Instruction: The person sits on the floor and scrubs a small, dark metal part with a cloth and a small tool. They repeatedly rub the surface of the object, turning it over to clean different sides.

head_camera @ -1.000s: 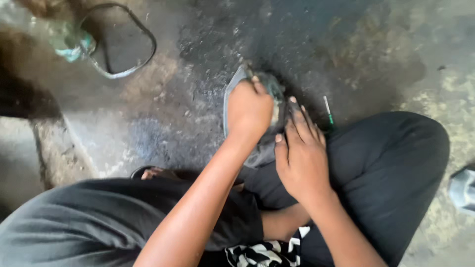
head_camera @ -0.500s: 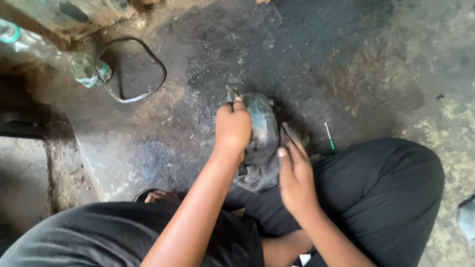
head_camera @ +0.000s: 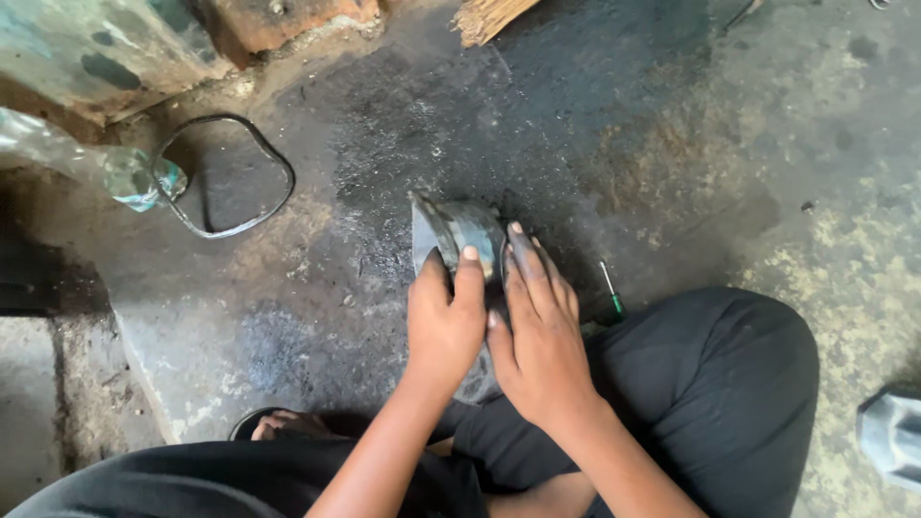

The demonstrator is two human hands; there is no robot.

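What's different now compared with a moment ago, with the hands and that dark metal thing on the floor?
The left hand slid back off the top of the dark metal part to grip its near edge. The right hand, which lifted briefly, is pressed against the part's right side again. The part now stands more on edge. The green-handled screwdriver, the rubber ring and the plastic bottle lie as before.

Two bare forearms reach forward from the bottom of the view, side by side. The left hand (head_camera: 443, 321) is palm down, fingers curled and closed in a grip, thumb stretched forward. The right hand (head_camera: 539, 331) lies just beside it, touching it, palm down, with fingers extended and pressed together, pointing forward. Both wrists are straight. The person sits cross-legged in dark trousers; bare toes show below the left forearm.
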